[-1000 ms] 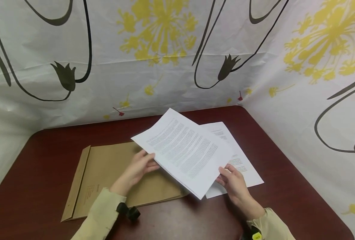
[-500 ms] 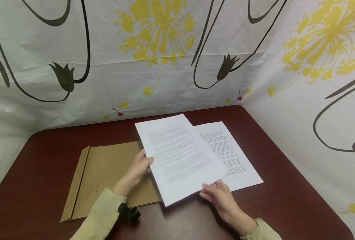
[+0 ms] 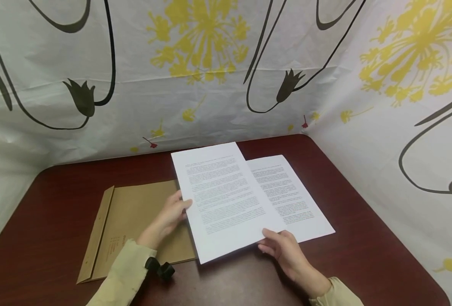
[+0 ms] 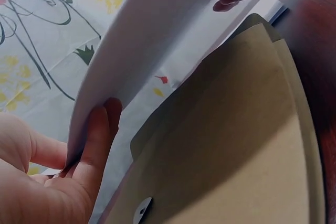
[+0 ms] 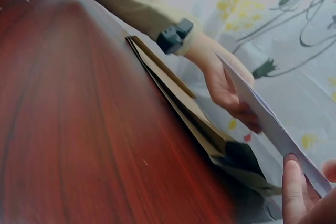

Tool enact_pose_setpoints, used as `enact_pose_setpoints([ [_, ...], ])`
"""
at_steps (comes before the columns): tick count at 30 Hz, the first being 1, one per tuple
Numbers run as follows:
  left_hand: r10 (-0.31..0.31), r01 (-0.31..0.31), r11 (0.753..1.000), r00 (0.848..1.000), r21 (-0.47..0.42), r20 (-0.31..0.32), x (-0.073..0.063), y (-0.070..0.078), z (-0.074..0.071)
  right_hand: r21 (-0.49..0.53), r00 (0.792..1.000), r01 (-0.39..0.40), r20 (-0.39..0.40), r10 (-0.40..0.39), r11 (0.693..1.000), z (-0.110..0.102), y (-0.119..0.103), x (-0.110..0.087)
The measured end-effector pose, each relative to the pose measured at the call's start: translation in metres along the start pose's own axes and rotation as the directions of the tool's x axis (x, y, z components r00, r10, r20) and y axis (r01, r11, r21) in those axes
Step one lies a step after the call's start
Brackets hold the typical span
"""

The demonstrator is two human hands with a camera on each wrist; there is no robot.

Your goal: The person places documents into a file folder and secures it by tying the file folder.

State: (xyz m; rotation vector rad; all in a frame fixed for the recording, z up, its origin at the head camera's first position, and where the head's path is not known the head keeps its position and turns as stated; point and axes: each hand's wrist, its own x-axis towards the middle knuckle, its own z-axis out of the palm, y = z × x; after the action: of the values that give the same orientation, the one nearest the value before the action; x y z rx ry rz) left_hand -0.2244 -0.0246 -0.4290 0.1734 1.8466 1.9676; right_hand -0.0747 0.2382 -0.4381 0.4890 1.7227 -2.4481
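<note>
Both hands hold a thin stack of printed paper (image 3: 226,199) above the table. My left hand (image 3: 169,214) grips its left edge, thumb on top; in the left wrist view the fingers (image 4: 97,140) lie against the underside. My right hand (image 3: 285,253) pinches the near edge close to its right corner, as the right wrist view also shows with the stack (image 5: 268,119) nearly edge-on. Under the stack's right side, more printed paper (image 3: 300,204) lies on the table. A brown paper envelope (image 3: 142,221) lies to the left, its right part hidden by the stack.
The dark red table (image 3: 363,255) has rounded far corners. White patterned curtains (image 3: 218,114) rise behind it and on both sides. In the left wrist view, a round white fastener (image 4: 142,211) sits on the envelope. A black wrist device (image 3: 160,268) is strapped to the left sleeve.
The held stack has turned from a diagonal to a more upright position, uncovering more of the paper on the right. My right hand has shifted nearer and slightly left along its edge.
</note>
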Motion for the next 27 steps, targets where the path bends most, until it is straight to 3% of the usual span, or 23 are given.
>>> enact_pose_setpoints([
  [6,0.011,-0.012,1.0,0.999,0.024,0.048,0.0,0.002,-0.006,-0.006,0.995,0.001,-0.104,-0.001,1.0,-0.013,-0.006,0.003],
  [10,0.01,-0.013,0.999,0.997,0.036,0.083,0.0,0.003,-0.009,-0.08,0.995,-0.02,-0.104,0.011,0.997,-0.018,-0.007,0.004],
  [16,0.006,-0.013,0.996,0.997,0.089,0.076,0.003,0.006,-0.013,-0.165,0.998,-0.047,0.041,0.054,0.985,-0.023,-0.002,-0.003],
  [20,0.003,-0.014,0.99,0.997,0.141,0.073,0.005,0.008,-0.016,-0.196,0.976,-0.041,0.203,0.082,0.98,-0.022,0.001,-0.01],
  [24,0.001,-0.026,0.988,0.987,0.152,0.159,0.008,0.011,-0.021,-0.166,0.942,-0.028,0.327,0.082,0.986,-0.021,0.0,-0.012],
  [27,-0.005,-0.038,0.988,0.962,0.153,0.274,0.01,0.012,-0.027,-0.119,0.952,0.005,0.303,0.032,0.993,-0.022,-0.005,-0.007],
])
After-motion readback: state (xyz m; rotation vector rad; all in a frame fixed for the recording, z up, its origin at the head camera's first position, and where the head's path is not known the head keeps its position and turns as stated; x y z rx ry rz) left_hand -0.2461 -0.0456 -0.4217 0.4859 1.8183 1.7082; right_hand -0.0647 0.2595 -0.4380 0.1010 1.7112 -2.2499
